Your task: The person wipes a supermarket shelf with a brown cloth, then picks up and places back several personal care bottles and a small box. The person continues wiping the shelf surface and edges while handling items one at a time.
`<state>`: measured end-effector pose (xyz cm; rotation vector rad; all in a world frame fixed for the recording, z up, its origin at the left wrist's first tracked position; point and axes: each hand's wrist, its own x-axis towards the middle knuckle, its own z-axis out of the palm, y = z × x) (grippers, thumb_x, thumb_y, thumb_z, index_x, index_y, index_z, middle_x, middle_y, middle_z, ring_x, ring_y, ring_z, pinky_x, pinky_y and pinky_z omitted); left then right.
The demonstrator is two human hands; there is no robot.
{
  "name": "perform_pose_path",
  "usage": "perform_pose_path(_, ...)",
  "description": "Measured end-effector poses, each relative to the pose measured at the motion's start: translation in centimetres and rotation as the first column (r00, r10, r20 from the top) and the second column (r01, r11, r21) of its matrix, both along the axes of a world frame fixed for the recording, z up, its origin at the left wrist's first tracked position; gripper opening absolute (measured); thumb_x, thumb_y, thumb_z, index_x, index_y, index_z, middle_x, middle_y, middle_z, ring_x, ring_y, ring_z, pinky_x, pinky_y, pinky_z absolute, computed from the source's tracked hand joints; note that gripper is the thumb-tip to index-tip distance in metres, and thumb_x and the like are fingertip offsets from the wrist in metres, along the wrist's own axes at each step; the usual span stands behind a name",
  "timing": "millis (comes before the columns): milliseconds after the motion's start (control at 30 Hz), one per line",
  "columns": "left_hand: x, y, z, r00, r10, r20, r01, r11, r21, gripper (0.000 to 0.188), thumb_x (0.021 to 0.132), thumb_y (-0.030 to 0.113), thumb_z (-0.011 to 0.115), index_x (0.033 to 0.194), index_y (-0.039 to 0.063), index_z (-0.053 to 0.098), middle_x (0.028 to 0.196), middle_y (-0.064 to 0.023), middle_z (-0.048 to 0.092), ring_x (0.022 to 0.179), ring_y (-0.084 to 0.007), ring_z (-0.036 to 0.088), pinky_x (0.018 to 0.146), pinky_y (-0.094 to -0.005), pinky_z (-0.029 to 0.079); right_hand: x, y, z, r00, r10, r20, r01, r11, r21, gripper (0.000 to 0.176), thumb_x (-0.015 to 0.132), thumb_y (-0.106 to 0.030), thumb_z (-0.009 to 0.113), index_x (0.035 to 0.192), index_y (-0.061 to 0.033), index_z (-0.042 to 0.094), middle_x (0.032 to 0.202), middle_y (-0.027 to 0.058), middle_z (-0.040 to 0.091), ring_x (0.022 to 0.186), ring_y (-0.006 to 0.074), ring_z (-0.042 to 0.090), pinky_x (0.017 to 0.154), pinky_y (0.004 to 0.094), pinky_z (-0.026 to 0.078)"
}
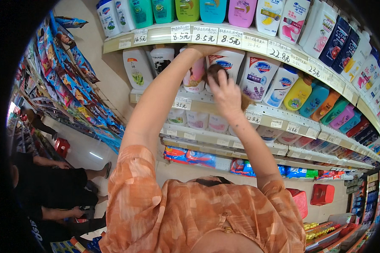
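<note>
My left hand (205,50) reaches under the upper shelf edge, at the top of a white Safeguard bottle (237,60); its fingers are mostly hidden, so its hold cannot be told. My right hand (226,95), somewhat blurred, holds a brown cloth or brush-like thing (218,72) against the front of that bottle. Just left of it stands a pink and white bottle (194,74), partly behind my left forearm. To the right is another Safeguard bottle (259,76) with a lavender picture.
The upper shelf edge (253,42) carries handwritten price tags below a row of shampoo bottles. Lower shelves (272,120) hold more bottles. Hanging snack bags (60,63) are at the left. A person in black (57,183) is at the lower left. Red baskets (323,194) stand on the floor at right.
</note>
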<state>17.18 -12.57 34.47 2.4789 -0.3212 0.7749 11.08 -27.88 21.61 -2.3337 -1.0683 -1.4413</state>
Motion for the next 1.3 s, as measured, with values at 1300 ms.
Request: perform_pose_path(1300, 2.1, 1.2, -1.1, 0.999, 0.034, 0.032, -0.036, 0.996, 0.082, 0.047, 0.088, 0.041, 0.063, 0.119, 0.007, 0.063, 0.120, -0.0149, 0.063, 0.104, -0.0279, 0.061, 0.090, -0.0343, 0.048, 0.1, -2.2, 1.1, 0.982, 0.015, -0.186, 0.038, 0.959, 0.279, 0.049, 0.080, -0.005, 0.065, 0.127, -0.0154, 0.059, 0.124, 0.0176, 0.048, 0.105, 0.0376, 0.058, 0.077, 0.0406, 0.054)
